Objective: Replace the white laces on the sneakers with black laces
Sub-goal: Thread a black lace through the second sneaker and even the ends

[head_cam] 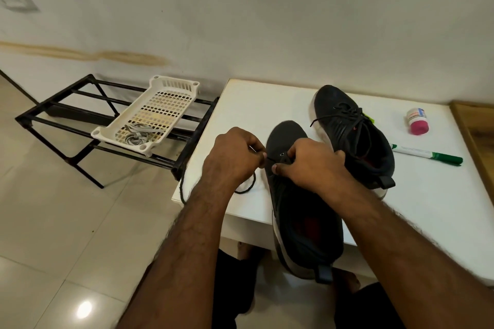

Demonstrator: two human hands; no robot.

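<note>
Black sneaker (pixel 294 195) lengthwise, toe away, heel overhanging

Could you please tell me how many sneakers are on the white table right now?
2. The near sneaker lies at the table's front edge under both hands; the far sneaker, already laced in black, sits behind it toward the wall. None appear hidden.

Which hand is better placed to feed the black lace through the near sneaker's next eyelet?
Probably the left hand: it pinches the black lace beside the eyelet, while the right hand grips the near sneaker.
</note>
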